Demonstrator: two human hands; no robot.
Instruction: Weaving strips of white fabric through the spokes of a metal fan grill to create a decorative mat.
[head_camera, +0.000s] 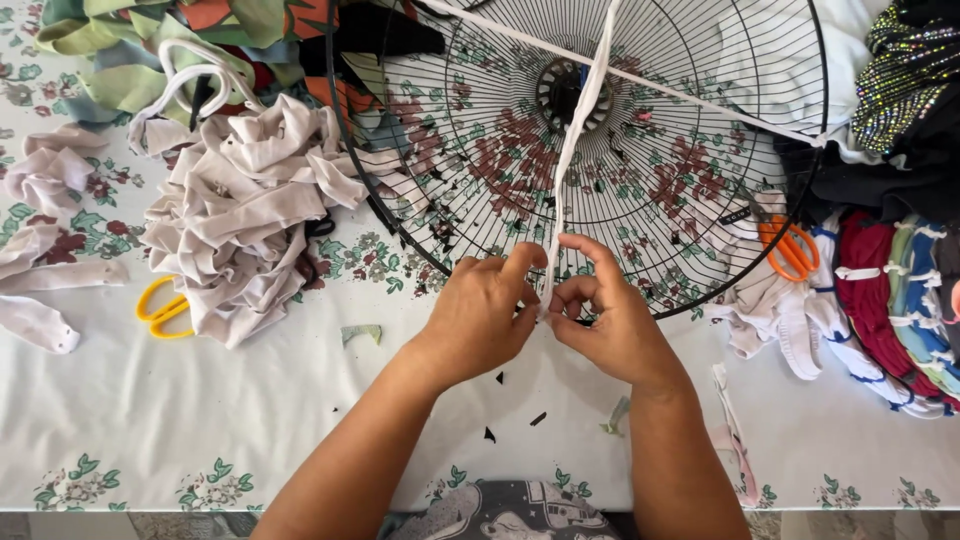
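- Left hand (483, 313), right hand (600, 320) — both pinched on white fabric strip (578, 140) at near rim of wire fan guard (640, 200).
- Progress: two strips span the guard — most wires bare; strip pile (240, 210) unused.

The wire fan guard (640, 180) is cut off at twelve o'clock by the top edge. The white fabric strip (580, 140) vanishes between the fingers of both hands. The orange scissors (790, 248) at three o'clock lie half buried in cloth.
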